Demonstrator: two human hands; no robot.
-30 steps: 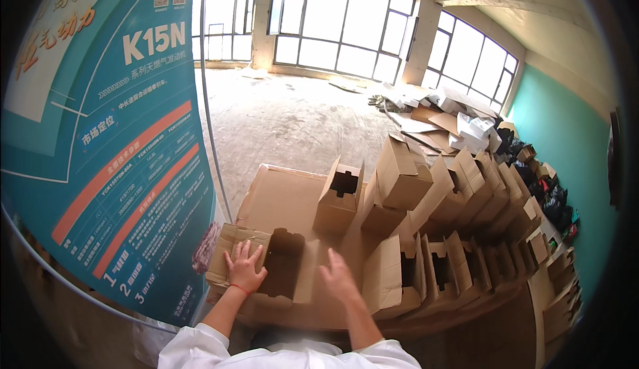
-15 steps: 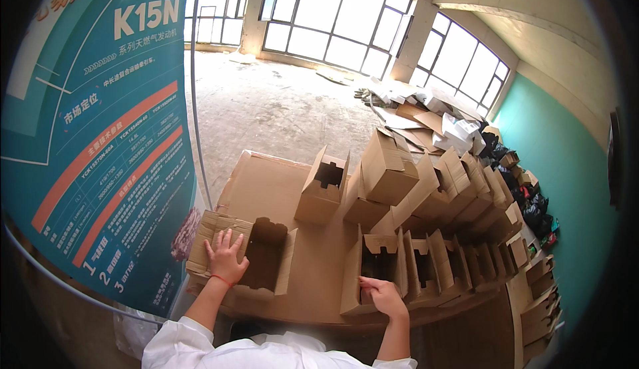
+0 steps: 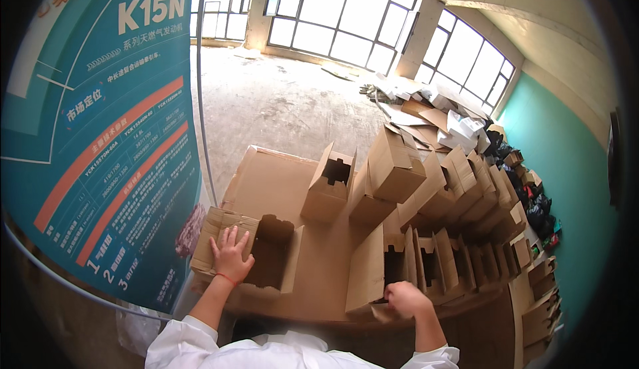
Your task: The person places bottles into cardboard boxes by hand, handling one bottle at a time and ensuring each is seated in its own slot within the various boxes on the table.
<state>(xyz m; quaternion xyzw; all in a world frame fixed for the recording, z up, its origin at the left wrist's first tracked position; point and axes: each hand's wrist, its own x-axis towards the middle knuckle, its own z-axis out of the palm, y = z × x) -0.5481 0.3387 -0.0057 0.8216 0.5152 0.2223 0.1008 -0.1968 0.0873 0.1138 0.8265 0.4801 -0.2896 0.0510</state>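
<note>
My left hand point(image 3: 231, 256) lies with its fingers spread flat on the outer flap of an open cardboard box point(image 3: 290, 262) at the table's left. The box's dark inside faces up beside that hand. Toward the front, my right hand point(image 3: 409, 298) has its fingers curled at the near edge of a second open cardboard box point(image 3: 366, 272). It appears to pinch a near flap point(image 3: 386, 313) of this box, which bends outward below the fingers. The fingertips are partly hidden and slightly blurred.
Behind stand an open box point(image 3: 326, 186) and a stacked box point(image 3: 397, 169). Rows of open boxes point(image 3: 459, 262) fill the right of the cardboard-covered table point(image 3: 266, 176). A tall teal banner point(image 3: 106, 136) rises close on the left. Scrap cardboard and black bags point(image 3: 538, 212) lie along the green wall.
My right hand has moved right and slightly nearer, and the near flap of the box there now bends outward. That box's left flap shows broader. My left hand stays on its box.
</note>
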